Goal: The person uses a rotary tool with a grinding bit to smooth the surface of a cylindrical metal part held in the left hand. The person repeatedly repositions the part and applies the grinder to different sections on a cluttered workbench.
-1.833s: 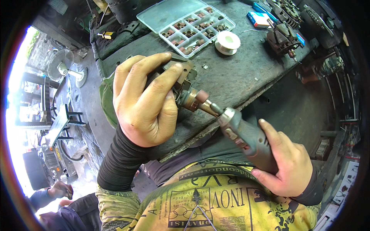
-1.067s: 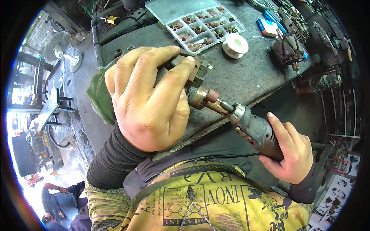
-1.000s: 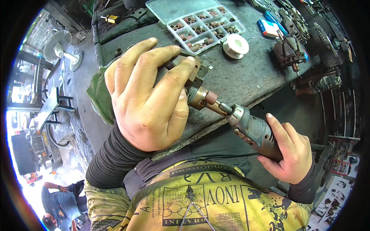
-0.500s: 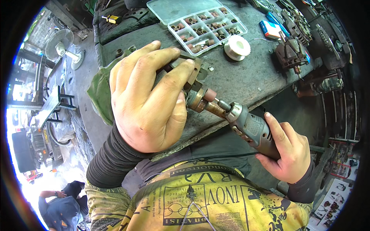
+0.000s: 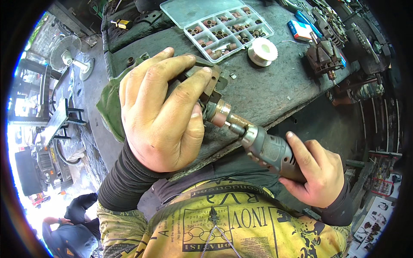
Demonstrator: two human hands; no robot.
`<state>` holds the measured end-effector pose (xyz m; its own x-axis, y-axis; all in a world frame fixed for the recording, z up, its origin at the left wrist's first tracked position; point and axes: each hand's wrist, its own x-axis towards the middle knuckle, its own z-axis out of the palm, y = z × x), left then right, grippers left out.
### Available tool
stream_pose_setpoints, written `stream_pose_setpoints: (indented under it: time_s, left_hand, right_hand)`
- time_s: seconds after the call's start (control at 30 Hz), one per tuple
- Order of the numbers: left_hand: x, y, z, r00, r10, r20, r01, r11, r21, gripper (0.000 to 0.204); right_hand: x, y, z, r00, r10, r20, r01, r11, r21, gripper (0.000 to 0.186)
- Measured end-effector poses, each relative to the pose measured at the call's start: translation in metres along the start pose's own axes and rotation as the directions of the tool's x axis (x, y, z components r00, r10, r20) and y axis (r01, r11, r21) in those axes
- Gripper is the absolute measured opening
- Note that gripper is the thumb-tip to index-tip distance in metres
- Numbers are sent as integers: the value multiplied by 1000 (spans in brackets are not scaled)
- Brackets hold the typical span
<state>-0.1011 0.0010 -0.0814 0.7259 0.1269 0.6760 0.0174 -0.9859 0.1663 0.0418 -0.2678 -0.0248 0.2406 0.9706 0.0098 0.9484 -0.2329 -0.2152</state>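
Note:
My left hand is closed over a dark metal block-like fixture, its fingers draped across the top and partly hiding it. From the fixture juts a coppery cylindrical metal part with a narrower rod beside it. In my right hand is a grey rotary tool, gripped round its body and slanting up to the left. At its tip, a small reddish-brown sanding drum appears to lie against the near side of the cylindrical part; the exact contact is hard to make out.
Beyond my hands, a clear compartment box holds several sanding drums. Beside it stand a white spool and a small blue-and-white box. A rusty metal assembly sits at the bench's right. Green cloth lies left, near a white fan.
The rotary tool and my right hand have shifted left and slightly down, bringing the drum from above the rod to the cylinder's near side. My left hand keeps its hold on the fixture.

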Motion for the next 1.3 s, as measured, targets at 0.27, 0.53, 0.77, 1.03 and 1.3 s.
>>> stream_pose_setpoints:
  time_s: [0.27, 0.53, 0.77, 1.03, 1.3]
  left_hand:
    - [0, 0, 1, 1000, 2, -10, -2, 1000, -7, 36]
    - [0, 0, 0, 1000, 0, -2, 0, 1000, 0, 37]
    - [0, 0, 0, 1000, -9, -5, 9, 1000, -6, 37]
    - [0, 2, 0, 1000, -22, 2, 22, 1000, -3, 38]
    - [0, -1, 4, 998, -10, -56, 9, 1000, -10, 40]
  right_hand:
    - [0, 1, 1, 1000, -1, -12, 1, 1000, 18, 87]
    - [0, 2, 5, 1000, -3, -9, 3, 1000, -8, 88]
    - [1, 4, 5, 999, 18, -44, -19, 1000, -13, 88]
    - [-1, 5, 2, 1000, 17, -23, -17, 1000, -11, 88]
    - [-2, 4, -1, 999, 36, -27, -37, 999, -31, 88]
